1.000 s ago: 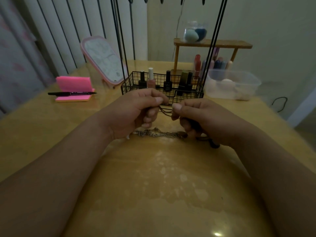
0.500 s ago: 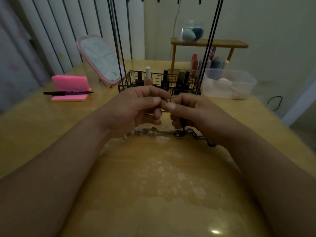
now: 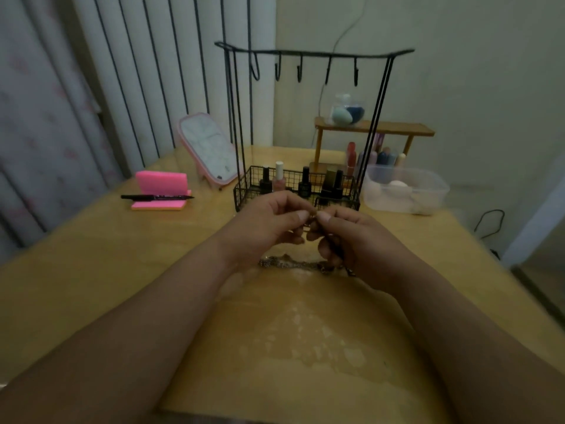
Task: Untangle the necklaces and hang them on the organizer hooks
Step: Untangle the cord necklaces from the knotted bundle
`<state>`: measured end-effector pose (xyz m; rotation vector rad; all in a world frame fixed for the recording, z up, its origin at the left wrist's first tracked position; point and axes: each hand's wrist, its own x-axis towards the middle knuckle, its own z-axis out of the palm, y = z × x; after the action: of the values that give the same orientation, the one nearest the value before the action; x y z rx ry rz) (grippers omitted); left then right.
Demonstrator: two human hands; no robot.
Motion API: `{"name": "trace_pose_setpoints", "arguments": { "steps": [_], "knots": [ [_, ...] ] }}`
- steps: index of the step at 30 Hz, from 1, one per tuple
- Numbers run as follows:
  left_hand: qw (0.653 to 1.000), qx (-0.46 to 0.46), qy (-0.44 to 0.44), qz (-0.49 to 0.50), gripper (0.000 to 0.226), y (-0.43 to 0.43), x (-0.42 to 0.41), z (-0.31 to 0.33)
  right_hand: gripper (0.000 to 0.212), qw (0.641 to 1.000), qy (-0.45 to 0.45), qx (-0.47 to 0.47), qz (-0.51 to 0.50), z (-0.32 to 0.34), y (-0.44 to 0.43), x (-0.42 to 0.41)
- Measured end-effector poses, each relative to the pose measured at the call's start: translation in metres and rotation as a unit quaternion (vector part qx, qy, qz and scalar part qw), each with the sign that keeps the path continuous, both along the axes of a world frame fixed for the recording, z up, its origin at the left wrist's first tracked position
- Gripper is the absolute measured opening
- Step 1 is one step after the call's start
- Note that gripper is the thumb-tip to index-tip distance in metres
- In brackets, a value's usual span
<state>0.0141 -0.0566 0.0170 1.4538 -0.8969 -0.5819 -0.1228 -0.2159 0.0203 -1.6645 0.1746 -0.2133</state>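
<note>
Pinching the tangled necklaces [image 3: 290, 264] at centre frame, our left hand [image 3: 269, 223] and right hand [image 3: 354, 240] clamp fingertips on them; organizer hooks [image 3: 299, 71], upper centre, all bare.

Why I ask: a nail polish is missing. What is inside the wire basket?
Bottles stand upright in the basket: several dark ones and a pink one with a white cap. The left hand and right hand cover its front edge, hiding anything low there.
</note>
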Motion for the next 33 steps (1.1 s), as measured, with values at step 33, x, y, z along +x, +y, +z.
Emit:
{"name": "trace_pose_setpoints", "arguments": {
  "steps": [33],
  "knots": [
    [0.995, 0.016, 0.093, 0.031, 0.024, 0.087, -0.030, 0.027, 0.033, 0.997, 0.053, 0.052, 0.028, 0.047, 0.061, -0.020]
  ]
}}
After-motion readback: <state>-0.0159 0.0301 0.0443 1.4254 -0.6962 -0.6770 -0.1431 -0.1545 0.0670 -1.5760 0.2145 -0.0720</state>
